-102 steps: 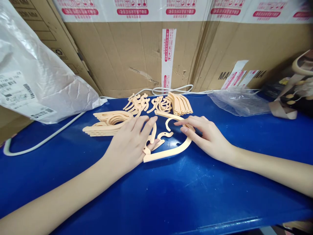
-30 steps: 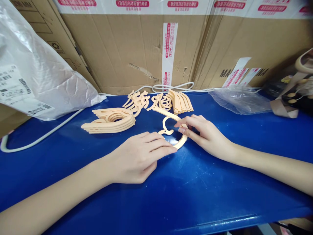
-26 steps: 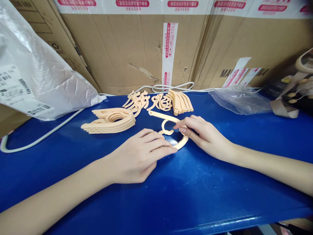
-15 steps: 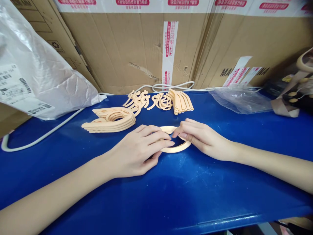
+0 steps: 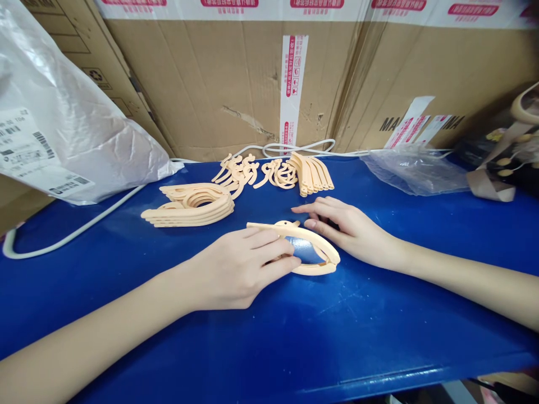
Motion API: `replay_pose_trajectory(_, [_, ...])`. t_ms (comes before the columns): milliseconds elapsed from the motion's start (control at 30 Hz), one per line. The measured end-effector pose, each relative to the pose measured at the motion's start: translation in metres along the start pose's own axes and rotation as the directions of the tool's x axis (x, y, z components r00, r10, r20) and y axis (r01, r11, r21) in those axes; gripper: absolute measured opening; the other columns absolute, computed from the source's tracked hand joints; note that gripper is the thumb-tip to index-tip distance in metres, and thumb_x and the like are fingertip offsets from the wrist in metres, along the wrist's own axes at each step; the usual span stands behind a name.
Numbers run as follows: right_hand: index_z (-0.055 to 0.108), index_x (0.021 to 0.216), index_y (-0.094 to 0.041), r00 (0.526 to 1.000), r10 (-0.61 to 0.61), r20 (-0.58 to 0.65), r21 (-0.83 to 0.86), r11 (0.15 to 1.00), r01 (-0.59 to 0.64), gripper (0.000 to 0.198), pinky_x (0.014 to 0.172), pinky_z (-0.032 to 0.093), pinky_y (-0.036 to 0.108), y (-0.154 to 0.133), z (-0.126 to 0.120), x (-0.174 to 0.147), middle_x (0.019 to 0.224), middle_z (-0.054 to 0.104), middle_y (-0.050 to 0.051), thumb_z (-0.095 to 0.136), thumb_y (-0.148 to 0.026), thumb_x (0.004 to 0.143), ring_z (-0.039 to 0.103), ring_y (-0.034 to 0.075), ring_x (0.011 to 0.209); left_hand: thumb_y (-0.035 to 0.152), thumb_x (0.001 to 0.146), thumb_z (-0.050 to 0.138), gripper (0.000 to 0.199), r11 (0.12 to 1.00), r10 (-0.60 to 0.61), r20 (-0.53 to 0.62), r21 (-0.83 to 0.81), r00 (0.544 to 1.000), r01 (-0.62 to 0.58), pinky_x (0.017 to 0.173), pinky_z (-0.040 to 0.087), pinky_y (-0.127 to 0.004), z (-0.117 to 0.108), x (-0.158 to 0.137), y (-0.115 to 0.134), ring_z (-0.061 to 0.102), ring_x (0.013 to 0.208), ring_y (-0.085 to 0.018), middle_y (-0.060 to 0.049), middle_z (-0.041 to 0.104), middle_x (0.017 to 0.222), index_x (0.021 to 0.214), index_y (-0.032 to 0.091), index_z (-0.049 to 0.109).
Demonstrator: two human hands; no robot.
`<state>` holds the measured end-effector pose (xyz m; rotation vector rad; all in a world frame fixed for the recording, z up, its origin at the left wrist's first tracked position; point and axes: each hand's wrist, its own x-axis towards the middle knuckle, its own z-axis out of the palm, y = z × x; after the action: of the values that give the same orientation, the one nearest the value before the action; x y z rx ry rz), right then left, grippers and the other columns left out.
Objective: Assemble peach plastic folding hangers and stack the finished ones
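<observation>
A cream folding clothes hanger (image 5: 318,271) rests on the blue table, its curved arms forming a pointed oval with the tip to the right. My left hand (image 5: 248,264) is closed on its left part, fingers over the arms, hiding that end. Just above and right of the hanger is my right hand (image 5: 337,224), open and holding nothing, index finger stretched out to the left. Behind my left hand lies a stack of folded cream hangers (image 5: 189,216). Farther back are loose cream hooks (image 5: 236,171), smaller curved pieces (image 5: 280,174) and a row of curved hanger arms (image 5: 314,175).
Large cardboard boxes (image 5: 219,73) stand along the back edge. A white plastic parcel bag (image 5: 84,129) leans at the left, near a white cable (image 5: 63,244). A clear plastic bag (image 5: 421,171) and a dark item with a beige strap (image 5: 492,182) lie at the right.
The hanger has turned and changed from a rounder ring to a pointed shape, nearer to me. My right hand has let go of it and lifted slightly away; my left hand still holds it.
</observation>
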<state>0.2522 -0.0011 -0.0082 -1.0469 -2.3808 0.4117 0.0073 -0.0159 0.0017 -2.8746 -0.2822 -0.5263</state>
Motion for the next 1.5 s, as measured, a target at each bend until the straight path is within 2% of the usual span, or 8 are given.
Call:
replay_pose_trajectory(200, [0.059, 0.125, -0.024, 0.993, -0.083, 0.082, -0.084, 0.992, 0.089, 0.035, 0.080, 0.045, 0.037, 0.004, 0.004, 0.002, 0.094, 0.056, 0.007, 0.044, -0.036, 0.097, 0.053, 0.020, 0.089, 0.004, 0.092, 0.036, 0.031, 0.994, 0.061, 0.024, 0.089, 0.998, -0.063, 0.078, 0.049, -0.034, -0.003, 0.003, 0.006, 0.062, 0.094, -0.020, -0.007, 0.069, 0.105, 0.107, 0.011, 0.063])
replay_pose_trajectory(433, [0.063, 0.097, -0.020, 0.999, -0.022, 0.032, -0.062, 0.998, 0.024, 0.023, 0.075, 0.045, 0.033, -0.003, 0.001, 0.000, 0.091, 0.057, 0.006, 0.046, -0.035, 0.096, 0.054, 0.019, 0.088, 0.006, 0.095, 0.036, 0.030, 0.989, 0.073, 0.045, 0.123, 0.996, -0.078, 0.074, 0.050, -0.030, -0.007, 0.006, 0.012, 0.064, 0.092, -0.018, -0.008, 0.069, 0.103, 0.106, 0.012, 0.063])
replay_pose_trajectory(700, [0.053, 0.092, -0.020, 0.989, 0.147, -0.018, 0.245, 0.960, -0.138, 0.018, 0.070, 0.043, 0.029, 0.002, 0.001, 0.003, 0.085, 0.058, 0.002, 0.046, -0.036, 0.096, 0.053, 0.015, 0.076, 0.004, 0.096, 0.030, 0.035, 0.983, 0.037, 0.052, 0.179, 0.998, -0.046, 0.072, 0.050, -0.031, -0.004, 0.003, 0.012, 0.064, 0.089, -0.018, -0.008, 0.069, 0.106, 0.109, 0.011, 0.062])
replay_pose_trajectory(833, [0.050, 0.092, -0.020, 0.959, 0.234, -0.160, 0.344, 0.924, -0.168, 0.020, 0.072, 0.043, 0.029, 0.007, 0.002, 0.003, 0.085, 0.055, 0.001, 0.044, -0.039, 0.096, 0.051, 0.014, 0.077, 0.004, 0.096, 0.029, 0.036, 0.988, 0.021, 0.061, 0.154, 0.998, -0.030, 0.078, 0.050, -0.032, -0.002, 0.002, 0.010, 0.063, 0.092, -0.019, -0.008, 0.068, 0.109, 0.109, 0.010, 0.062])
replay_pose_trajectory(1033, [0.047, 0.089, -0.022, 0.860, 0.413, -0.300, 0.571, 0.800, -0.185, 0.021, 0.062, 0.044, 0.026, 0.014, 0.000, 0.006, 0.083, 0.060, 0.002, 0.048, -0.043, 0.093, 0.057, 0.014, 0.073, 0.008, 0.092, 0.035, 0.029, 0.996, -0.081, 0.076, 0.033, 0.994, 0.078, 0.074, 0.050, -0.034, -0.001, 0.003, 0.005, 0.063, 0.089, -0.022, -0.009, 0.069, 0.107, 0.099, 0.010, 0.063])
replay_pose_trajectory(1300, [0.049, 0.091, -0.022, 0.792, 0.446, -0.416, 0.664, 0.744, -0.071, 0.020, 0.062, 0.048, 0.025, 0.017, -0.001, 0.008, 0.079, 0.062, 0.002, 0.053, -0.042, 0.091, 0.062, 0.015, 0.078, 0.020, 0.095, 0.041, 0.023, 0.978, -0.199, 0.042, 0.076, 0.979, 0.195, 0.073, 0.050, -0.034, 0.001, 0.001, 0.000, 0.063, 0.088, -0.022, -0.008, 0.069, 0.107, 0.094, 0.013, 0.064])
replay_pose_trajectory(1400, [0.053, 0.092, -0.021, 0.793, 0.445, -0.416, 0.686, 0.726, -0.048, 0.019, 0.060, 0.047, 0.023, 0.017, -0.001, 0.008, 0.076, 0.059, 0.000, 0.054, -0.040, 0.091, 0.059, 0.013, 0.071, 0.023, 0.095, 0.044, 0.020, 0.956, -0.292, 0.022, 0.028, 0.956, 0.291, 0.075, 0.050, -0.034, 0.002, 0.000, -0.002, 0.063, 0.090, -0.022, -0.008, 0.068, 0.109, 0.093, 0.014, 0.062])
replay_pose_trajectory(1500, [0.057, 0.091, -0.020, 0.822, 0.438, -0.363, 0.678, 0.729, -0.089, 0.018, 0.059, 0.045, 0.022, 0.014, -0.001, 0.008, 0.076, 0.057, -0.001, 0.054, -0.037, 0.092, 0.054, 0.010, 0.066, 0.023, 0.092, 0.051, 0.016, 0.873, -0.460, 0.030, -0.166, 0.887, 0.458, 0.080, 0.048, -0.033, 0.003, -0.001, -0.003, 0.061, 0.096, -0.020, -0.006, 0.066, 0.112, 0.078, 0.016, 0.056])
